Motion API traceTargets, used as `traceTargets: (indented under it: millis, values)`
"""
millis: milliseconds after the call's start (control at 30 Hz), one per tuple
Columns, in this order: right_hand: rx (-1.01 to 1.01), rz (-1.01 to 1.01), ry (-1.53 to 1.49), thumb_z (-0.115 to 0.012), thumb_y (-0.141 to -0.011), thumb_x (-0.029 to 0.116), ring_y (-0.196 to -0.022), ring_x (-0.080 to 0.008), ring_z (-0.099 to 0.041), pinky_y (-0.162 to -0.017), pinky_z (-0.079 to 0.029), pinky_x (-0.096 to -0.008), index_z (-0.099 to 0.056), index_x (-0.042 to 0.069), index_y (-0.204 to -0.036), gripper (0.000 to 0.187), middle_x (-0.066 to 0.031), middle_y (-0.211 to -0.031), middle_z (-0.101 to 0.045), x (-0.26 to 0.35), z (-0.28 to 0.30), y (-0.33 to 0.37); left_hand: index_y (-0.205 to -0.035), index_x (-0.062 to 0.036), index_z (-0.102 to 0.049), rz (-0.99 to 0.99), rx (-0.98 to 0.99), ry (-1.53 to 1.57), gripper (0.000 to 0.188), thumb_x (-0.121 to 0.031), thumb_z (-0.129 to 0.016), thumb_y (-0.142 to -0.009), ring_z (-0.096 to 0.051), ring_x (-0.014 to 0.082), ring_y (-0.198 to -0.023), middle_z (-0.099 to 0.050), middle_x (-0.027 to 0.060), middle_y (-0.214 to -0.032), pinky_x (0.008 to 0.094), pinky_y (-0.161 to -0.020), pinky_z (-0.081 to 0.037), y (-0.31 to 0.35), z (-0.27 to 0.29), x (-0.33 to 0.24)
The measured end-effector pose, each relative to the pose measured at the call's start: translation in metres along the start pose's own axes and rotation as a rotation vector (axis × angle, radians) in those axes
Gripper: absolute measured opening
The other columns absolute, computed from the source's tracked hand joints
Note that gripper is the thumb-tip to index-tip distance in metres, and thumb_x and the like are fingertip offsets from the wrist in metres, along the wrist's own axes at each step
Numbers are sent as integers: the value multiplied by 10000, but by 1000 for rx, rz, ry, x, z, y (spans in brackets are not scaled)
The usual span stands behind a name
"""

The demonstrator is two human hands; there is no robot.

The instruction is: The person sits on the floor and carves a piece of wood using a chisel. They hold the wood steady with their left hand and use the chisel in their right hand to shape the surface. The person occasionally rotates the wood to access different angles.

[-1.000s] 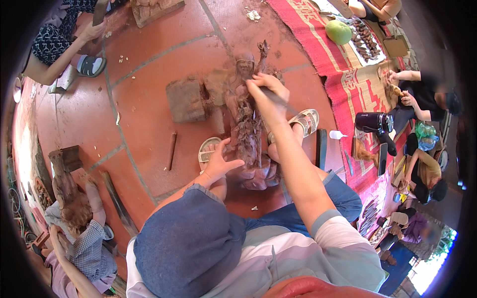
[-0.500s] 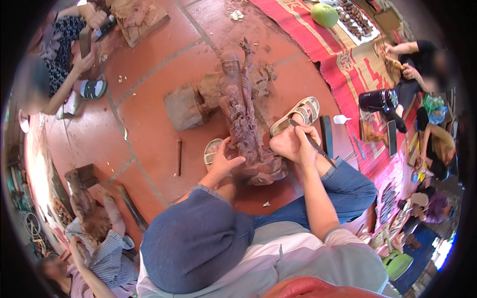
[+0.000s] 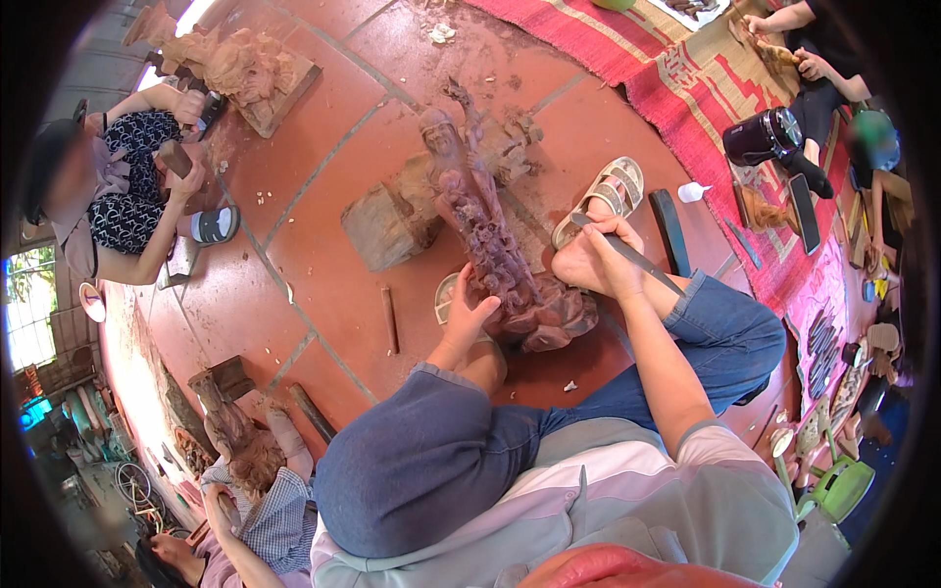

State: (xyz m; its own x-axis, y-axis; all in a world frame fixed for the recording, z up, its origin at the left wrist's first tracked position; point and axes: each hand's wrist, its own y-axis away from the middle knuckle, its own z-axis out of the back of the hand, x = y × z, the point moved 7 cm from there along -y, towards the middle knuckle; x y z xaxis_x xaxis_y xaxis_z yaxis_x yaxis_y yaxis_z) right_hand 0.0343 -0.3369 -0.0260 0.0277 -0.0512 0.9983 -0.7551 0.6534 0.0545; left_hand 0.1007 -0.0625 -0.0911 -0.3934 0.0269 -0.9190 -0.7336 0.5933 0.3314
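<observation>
A dark reddish-brown carved wooden statue (image 3: 480,220) of a bearded figure with a staff leans back across a rough wooden block (image 3: 384,230). Its broad base (image 3: 554,314) lies toward me, between my feet. My left hand (image 3: 472,312) rests against the statue's lower left side, thumb and fingers apart. Over my right foot, to the right of the statue, my right hand (image 3: 618,263) is closed round a slim dark chisel (image 3: 647,265). The chisel's tip is apart from the wood. Part of the statue's underside is hidden.
A brown stick (image 3: 390,320) lies left on the tiles; a dark bar (image 3: 669,231) and white squeeze bottle (image 3: 693,191) lie right. A red patterned mat (image 3: 676,108) bears a dark flask (image 3: 763,137). Other people with wood carvings (image 3: 250,78) sit left and right.
My view has swung left, so the scene sits further right. The left hand stays at the statue's side, its fingers closer to the wood. The right hand still holds the chisel.
</observation>
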Motion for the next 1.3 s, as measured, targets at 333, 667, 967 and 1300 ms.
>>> traceTargets:
  millis: [333, 667, 967, 1300]
  values:
    - [-2, 11, -8, -678, -812, 18, -959, -141, -590, -869, -443, -270, -617, -1, -807, 64, -112, -1002, -660, 2, -3, -3, -1440, -9, -209, -11, 6, 54, 797, -180, -687, -825, -416, 216, -1245, -379, 100, -1386, 341, -1044, -345, 0, -6, -5]
    - [-73, -193, -286, -680, -830, 45, -795, -98, -601, -718, -487, -222, -612, 28, -851, 73, -68, -904, -647, -17, 24, 8, -1439, -8, -227, -41, -34, 14, 740, -157, -660, -858, -447, 204, -1210, -436, 99, -1336, 323, -1021, -372, -5, -2, 1]
    - [-206, 19, -324, -630, -861, 28, -743, -140, -636, -689, -556, -257, -588, 21, -898, 56, -166, -1095, -617, 114, 116, 111, -1450, -54, -241, -23, 63, 152, 740, -191, -669, -863, -450, 226, -1235, -447, 122, -1350, 351, -1017, -383, -8, 4, 12]
    - [-553, 612, 48, -589, -890, 20, -801, -132, -638, -740, -543, -256, -576, 14, -938, 50, -187, -1176, -583, 322, 287, 266, -1454, -60, -238, 27, 80, -87, 743, -196, -668, -864, -451, 232, -1239, -457, 131, -1345, 361, -1012, -390, 15, 6, -4]
